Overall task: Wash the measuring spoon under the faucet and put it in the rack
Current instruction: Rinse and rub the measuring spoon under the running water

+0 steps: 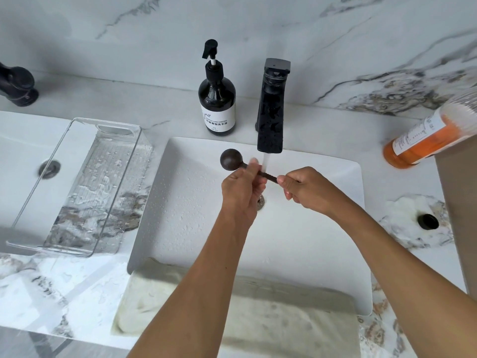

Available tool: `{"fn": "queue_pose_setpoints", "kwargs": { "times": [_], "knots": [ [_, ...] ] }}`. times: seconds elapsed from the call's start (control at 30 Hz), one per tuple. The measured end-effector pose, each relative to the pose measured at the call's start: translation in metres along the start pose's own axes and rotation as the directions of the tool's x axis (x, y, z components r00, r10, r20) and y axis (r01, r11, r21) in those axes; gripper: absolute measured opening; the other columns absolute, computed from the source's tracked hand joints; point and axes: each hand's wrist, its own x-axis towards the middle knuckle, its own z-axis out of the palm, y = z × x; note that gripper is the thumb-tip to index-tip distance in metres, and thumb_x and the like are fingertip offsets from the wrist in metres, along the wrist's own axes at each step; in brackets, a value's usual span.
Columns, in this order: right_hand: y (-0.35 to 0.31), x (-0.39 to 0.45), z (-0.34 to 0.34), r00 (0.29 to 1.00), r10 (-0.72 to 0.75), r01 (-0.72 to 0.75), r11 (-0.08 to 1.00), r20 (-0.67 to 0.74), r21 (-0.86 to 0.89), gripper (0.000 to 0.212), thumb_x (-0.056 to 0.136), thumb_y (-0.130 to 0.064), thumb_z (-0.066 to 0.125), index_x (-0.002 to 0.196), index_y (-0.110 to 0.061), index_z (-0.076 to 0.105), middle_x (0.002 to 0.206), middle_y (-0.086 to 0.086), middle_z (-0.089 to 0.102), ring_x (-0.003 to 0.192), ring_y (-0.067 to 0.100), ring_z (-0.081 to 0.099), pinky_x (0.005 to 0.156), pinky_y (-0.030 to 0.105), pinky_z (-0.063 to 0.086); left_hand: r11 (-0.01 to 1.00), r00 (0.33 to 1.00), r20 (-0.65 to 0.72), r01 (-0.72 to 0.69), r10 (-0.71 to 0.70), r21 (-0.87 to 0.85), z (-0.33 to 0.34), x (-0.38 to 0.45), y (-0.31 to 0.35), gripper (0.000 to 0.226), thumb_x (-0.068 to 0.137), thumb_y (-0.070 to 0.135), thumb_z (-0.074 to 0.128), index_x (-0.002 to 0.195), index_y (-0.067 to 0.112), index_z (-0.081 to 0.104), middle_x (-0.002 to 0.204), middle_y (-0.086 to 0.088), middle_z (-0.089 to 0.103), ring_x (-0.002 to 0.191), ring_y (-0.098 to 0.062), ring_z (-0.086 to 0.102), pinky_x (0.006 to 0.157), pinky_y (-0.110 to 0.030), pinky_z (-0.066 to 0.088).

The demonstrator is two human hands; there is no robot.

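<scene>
Measuring spoon (231, 158): dark, round bowl at the left, thin handle running right and slightly down; held over the white sink (296, 228), clear of the basin floor.
Left hand (242, 187): fingers curled around the handle just right of the bowl, thumb side uppermost.
Right hand (305, 186): fingertips and thumb pinch the far end of the handle.
Faucet (271, 117): black, wet with droplets, mounted behind the sink; spout points toward the viewer.
Water: a narrow stream falls from the spout onto the handle between the two hands.
Rack (77, 187): clear plastic tray, wet inside, sitting on the bench (64, 288) to the left of the sink, partly over a second basin (28, 151); well apart from the spoon.
Soap bottle (216, 99): dark pump bottle with white label, upright just left of the faucet.
Orange bottle (428, 135): lying tilted at the right edge, resting on a beige box.
Towel (240, 311): pale cloth draped along the sink's near rim, under the forearms.
Drain: partly hidden behind the left hand.
</scene>
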Motion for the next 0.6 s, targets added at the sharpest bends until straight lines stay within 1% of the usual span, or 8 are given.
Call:
{"fn": "queue_pose_setpoints", "kwargs": {
  "times": [0.07, 0.13, 0.2, 0.27, 0.33, 0.47, 0.53, 0.6],
  "knots": [
    [-0.001, 0.001, 0.002, 1.0, -0.002, 0.002, 1.0, -0.011, -0.005, 0.049, 0.101, -0.037, 0.051, 0.058, -0.015, 0.056, 0.041, -0.011, 0.045, 0.034, 0.003, 0.038, 0.048, 0.024, 0.031, 1.0, 1.0, -0.004, 0.008, -0.008, 0.022, 0.003, -0.002, -0.002, 0.024, 0.096, 0.022, 0.065, 0.08, 0.004, 0.065, 0.061, -0.005, 0.06, 0.052, -0.013, 0.055, 0.053, -0.021, 0.05],
    [-0.002, 0.001, 0.003, 1.0, 0.0, 0.0, 1.0, -0.025, -0.011, 0.049, 0.101, -0.038, 0.051, 0.058, -0.015, 0.056, 0.04, -0.012, 0.045, 0.035, 0.003, 0.039, 0.048, 0.024, 0.032, 0.996, 0.998, 0.059, -0.008, 0.003, 0.09, 0.004, -0.005, -0.009, 0.015, 0.093, 0.01, 0.067, 0.08, 0.005, 0.063, 0.071, -0.007, 0.062, 0.056, -0.013, 0.057, 0.057, -0.019, 0.052],
    [0.0, 0.0, 0.002, 1.0, 0.002, -0.002, 1.0, -0.018, 0.014, 0.049, 0.101, -0.038, 0.051, 0.058, -0.015, 0.056, 0.049, -0.009, 0.051, 0.04, 0.004, 0.041, 0.05, 0.024, 0.033, 0.996, 0.996, 0.084, -0.012, 0.004, 0.092, 0.0, -0.005, -0.009, 0.017, 0.091, 0.001, 0.068, 0.077, 0.007, 0.06, 0.079, -0.006, 0.062, 0.063, -0.014, 0.057, 0.062, -0.019, 0.052],
    [0.002, -0.002, 0.002, 1.0, 0.008, -0.008, 1.0, 0.001, 0.029, 0.048, 0.101, -0.038, 0.051, 0.059, -0.014, 0.056, 0.058, 0.001, 0.054, 0.047, 0.011, 0.042, 0.052, 0.025, 0.033, 1.0, 1.0, 0.025, -0.002, 0.001, 0.027, -0.002, -0.001, -0.001, 0.021, 0.095, 0.011, 0.065, 0.074, 0.007, 0.06, 0.07, -0.003, 0.061, 0.059, -0.013, 0.056, 0.063, -0.022, 0.052],
    [0.001, -0.002, 0.004, 1.0, 0.007, -0.007, 1.0, -0.005, 0.014, 0.049, 0.101, -0.038, 0.05, 0.059, -0.015, 0.056, 0.059, 0.003, 0.052, 0.048, 0.014, 0.042, 0.053, 0.026, 0.033, 1.0, 1.0, -0.012, -0.006, 0.005, -0.009, -0.002, 0.001, 0.001, 0.025, 0.098, 0.019, 0.062, 0.077, 0.006, 0.063, 0.065, -0.004, 0.059, 0.056, -0.012, 0.055, 0.06, -0.021, 0.052],
    [-0.005, 0.001, 0.004, 0.999, 0.001, -0.001, 1.0, -0.034, 0.023, 0.049, 0.101, -0.039, 0.05, 0.059, -0.015, 0.056, 0.065, 0.005, 0.058, 0.052, 0.015, 0.045, 0.055, 0.027, 0.036, 0.998, 0.994, 0.105, -0.013, 0.006, 0.068, 0.002, -0.008, -0.013, 0.023, 0.093, 0.001, 0.065, 0.072, 0.007, 0.06, 0.073, -0.003, 0.065, 0.067, -0.016, 0.06, 0.066, -0.02, 0.055],
    [-0.005, 0.001, 0.003, 1.0, 0.007, -0.006, 0.999, -0.028, 0.037, 0.049, 0.101, -0.04, 0.049, 0.059, -0.015, 0.056, 0.057, 0.0, 0.054, 0.046, 0.009, 0.043, 0.053, 0.026, 0.034, 0.999, 0.995, 0.103, 0.001, -0.006, 0.045, 0.001, -0.007, -0.01, 0.023, 0.094, 0.009, 0.066, 0.071, 0.008, 0.062, 0.073, -0.004, 0.068, 0.064, -0.015, 0.062, 0.068, -0.023, 0.055],
    [-0.005, 0.0, 0.003, 1.0, 0.009, -0.008, 0.999, -0.02, 0.039, 0.05, 0.102, -0.04, 0.049, 0.058, -0.016, 0.056, 0.048, -0.007, 0.046, 0.037, 0.003, 0.037, 0.05, 0.025, 0.031, 1.0, 0.999, 0.05, 0.01, -0.01, 0.002, 0.001, -0.004, -0.002, 0.027, 0.099, 0.025, 0.061, 0.082, 0.004, 0.067, 0.069, -0.007, 0.068, 0.062, -0.015, 0.063, 0.066, -0.023, 0.055]
  ]
}}
